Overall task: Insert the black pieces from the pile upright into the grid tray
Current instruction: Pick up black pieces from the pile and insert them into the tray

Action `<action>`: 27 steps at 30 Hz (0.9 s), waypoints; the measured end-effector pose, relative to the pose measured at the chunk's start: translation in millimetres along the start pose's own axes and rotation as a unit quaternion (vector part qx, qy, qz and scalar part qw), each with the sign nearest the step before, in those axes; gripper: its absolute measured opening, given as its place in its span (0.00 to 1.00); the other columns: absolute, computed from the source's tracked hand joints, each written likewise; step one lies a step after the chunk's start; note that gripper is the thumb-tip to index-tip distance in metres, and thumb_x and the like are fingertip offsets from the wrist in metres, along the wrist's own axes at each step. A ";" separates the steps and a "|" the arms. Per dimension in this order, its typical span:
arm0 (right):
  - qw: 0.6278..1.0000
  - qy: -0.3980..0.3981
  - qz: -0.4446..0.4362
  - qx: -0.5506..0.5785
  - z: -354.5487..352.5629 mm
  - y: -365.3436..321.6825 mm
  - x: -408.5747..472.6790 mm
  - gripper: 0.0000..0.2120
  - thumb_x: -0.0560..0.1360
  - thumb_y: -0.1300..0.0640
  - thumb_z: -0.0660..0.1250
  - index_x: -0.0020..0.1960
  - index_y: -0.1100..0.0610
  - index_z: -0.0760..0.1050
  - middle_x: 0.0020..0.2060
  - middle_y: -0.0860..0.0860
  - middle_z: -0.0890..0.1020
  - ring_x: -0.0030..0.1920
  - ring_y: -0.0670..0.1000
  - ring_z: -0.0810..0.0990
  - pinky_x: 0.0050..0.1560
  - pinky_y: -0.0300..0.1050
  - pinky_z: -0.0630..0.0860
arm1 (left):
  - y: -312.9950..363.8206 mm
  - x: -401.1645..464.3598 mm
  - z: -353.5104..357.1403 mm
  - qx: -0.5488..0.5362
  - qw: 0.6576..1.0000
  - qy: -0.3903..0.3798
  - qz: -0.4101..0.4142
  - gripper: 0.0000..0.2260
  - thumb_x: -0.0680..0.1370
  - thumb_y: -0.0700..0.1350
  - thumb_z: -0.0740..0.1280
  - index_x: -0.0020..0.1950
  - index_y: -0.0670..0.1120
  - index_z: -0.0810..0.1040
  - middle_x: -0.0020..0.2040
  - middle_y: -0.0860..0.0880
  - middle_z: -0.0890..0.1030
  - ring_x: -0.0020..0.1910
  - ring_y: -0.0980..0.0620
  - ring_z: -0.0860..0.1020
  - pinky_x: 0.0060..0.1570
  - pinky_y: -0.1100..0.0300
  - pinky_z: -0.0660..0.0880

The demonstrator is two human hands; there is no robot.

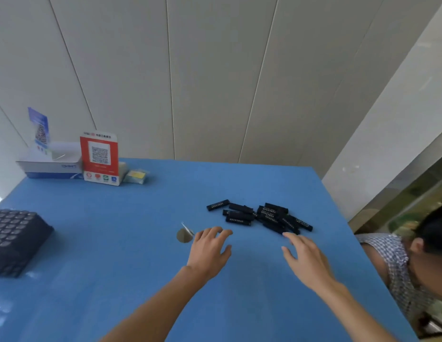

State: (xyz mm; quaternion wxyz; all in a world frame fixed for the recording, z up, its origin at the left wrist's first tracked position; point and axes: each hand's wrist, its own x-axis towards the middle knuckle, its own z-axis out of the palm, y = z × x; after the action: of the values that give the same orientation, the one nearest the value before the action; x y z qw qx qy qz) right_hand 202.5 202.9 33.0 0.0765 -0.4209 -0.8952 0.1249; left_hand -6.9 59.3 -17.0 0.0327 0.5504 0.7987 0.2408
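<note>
A pile of several black rectangular pieces point(260, 215) lies flat on the blue table point(141, 255), right of centre. My left hand point(210, 248) hovers just in front of the pile's left part, fingers spread and holding nothing. My right hand point(305, 257) reaches with straight fingers; its fingertips are at the near edge of the pile. The dark grid tray point(15, 240) stands at the table's left edge, far from both hands. Its cells look without pieces, though the view is blurred.
A small hole with a torn flap point(184, 234) marks the table surface left of my left hand. At the back left stand a white-and-blue box point(50, 165), a red QR-code sign point(99, 159) and small packets point(137, 176). Another person point(412, 262) leans at the right edge.
</note>
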 end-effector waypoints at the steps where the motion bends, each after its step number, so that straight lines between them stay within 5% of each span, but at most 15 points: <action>1: 1.000 -0.004 -0.002 -0.002 2.2 7.1 9.6 0.19 0.79 0.49 0.58 0.68 0.51 0.67 0.55 0.47 0.76 0.57 0.49 0.72 0.48 0.39 0.71 | 0.4 9.2 3.9 0.000 1.000 -0.002 -0.004 0.17 0.79 0.52 0.58 0.68 0.52 0.68 0.65 0.52 0.72 0.65 0.51 0.68 0.65 0.57 0.59; 14: 0.999 -0.041 -0.014 0.003 5.8 80.2 91.6 0.16 0.75 0.52 0.65 0.63 0.52 0.73 0.51 0.50 0.79 0.54 0.52 0.76 0.49 0.45 0.73 | 25.9 75.8 48.0 0.006 0.998 0.008 -0.068 0.17 0.76 0.45 0.63 0.66 0.51 0.71 0.61 0.52 0.74 0.60 0.49 0.71 0.62 0.56 0.64; 20: 0.991 -0.112 -0.073 -0.013 8.5 99.0 105.7 0.16 0.76 0.48 0.63 0.63 0.48 0.69 0.51 0.45 0.77 0.54 0.48 0.74 0.46 0.39 0.72 | 30.7 69.8 62.6 0.040 0.994 0.028 -0.101 0.21 0.65 0.43 0.75 0.56 0.52 0.76 0.57 0.51 0.77 0.52 0.47 0.78 0.47 0.54 0.76; 27: 0.985 -0.127 -0.115 -0.017 13.6 112.6 115.6 0.17 0.76 0.49 0.63 0.64 0.48 0.68 0.51 0.45 0.77 0.54 0.47 0.73 0.47 0.39 0.72 | 41.0 73.9 67.8 0.083 0.986 0.091 -0.111 0.25 0.62 0.39 0.77 0.57 0.49 0.76 0.49 0.51 0.78 0.49 0.50 0.70 0.46 0.56 0.77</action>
State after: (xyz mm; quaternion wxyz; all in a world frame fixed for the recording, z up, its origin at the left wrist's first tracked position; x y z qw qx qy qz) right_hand 208.6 359.3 -8.8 -0.0312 -0.2971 -0.9420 0.1528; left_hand 21.1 160.5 -43.8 -0.0590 0.4346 0.8719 0.2179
